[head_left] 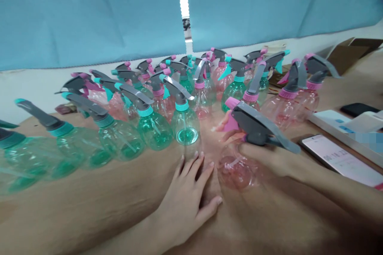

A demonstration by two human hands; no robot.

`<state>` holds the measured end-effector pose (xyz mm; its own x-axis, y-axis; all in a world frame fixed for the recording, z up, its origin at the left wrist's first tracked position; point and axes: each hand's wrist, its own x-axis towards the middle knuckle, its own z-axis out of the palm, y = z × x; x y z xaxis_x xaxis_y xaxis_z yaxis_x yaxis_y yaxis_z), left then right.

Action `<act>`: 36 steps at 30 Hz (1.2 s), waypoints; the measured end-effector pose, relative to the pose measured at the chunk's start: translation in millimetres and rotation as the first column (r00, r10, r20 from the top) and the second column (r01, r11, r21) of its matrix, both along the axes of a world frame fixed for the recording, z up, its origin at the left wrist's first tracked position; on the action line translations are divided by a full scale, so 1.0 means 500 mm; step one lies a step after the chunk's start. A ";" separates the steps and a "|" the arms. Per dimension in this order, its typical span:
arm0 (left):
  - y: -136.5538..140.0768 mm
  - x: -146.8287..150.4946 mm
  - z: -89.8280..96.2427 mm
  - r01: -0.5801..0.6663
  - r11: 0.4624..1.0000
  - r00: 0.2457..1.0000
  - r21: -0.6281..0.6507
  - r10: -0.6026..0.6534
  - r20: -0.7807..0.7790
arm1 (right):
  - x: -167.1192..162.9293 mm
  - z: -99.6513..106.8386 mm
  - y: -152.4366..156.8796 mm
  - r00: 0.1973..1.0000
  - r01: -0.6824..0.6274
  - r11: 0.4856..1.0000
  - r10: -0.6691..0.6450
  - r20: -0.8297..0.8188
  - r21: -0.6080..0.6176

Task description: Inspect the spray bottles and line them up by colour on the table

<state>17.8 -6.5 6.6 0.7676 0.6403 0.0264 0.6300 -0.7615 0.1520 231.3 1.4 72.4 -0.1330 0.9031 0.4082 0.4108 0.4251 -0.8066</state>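
My right hand (pixel 254 152) is wrapped around the neck of a pink spray bottle (pixel 239 173), just under its grey and pink trigger head. The bottle is clear pink plastic, and its base seems to be at the tabletop. Flat on the table, with fingers spread, lies my left hand (pixel 191 191), holding nothing. Just beyond its fingertips stands a green spray bottle (pixel 185 125) with a turquoise collar. Another green spray bottle (pixel 154 129) is beside that one. Part of my right hand is hidden behind the trigger head.
More green spray bottles (pixel 70 147) line the left side, and several pink ones (pixel 284 107) stand behind and right. A phone (pixel 344 159) with a timer lies at the right by a white box (pixel 353 131). Behind is an open cardboard box (pixel 353 57) near the blue curtain (pixel 89 12).
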 end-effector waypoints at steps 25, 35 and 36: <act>-0.001 0.004 -0.007 -0.002 0.998 0.998 0.057 -0.001 0.055 | 0.044 -0.063 -0.023 0.919 0.151 0.946 -0.241 0.311 0.286; -0.015 -0.002 -0.013 -0.104 0.978 0.992 0.179 0.088 0.096 | 0.044 -0.066 -0.027 0.783 0.290 0.906 -0.410 0.469 0.308; -0.016 -0.002 -0.012 -0.111 0.976 0.990 0.189 0.093 0.102 | 0.039 -0.065 -0.017 0.787 0.297 0.903 -0.416 0.456 0.310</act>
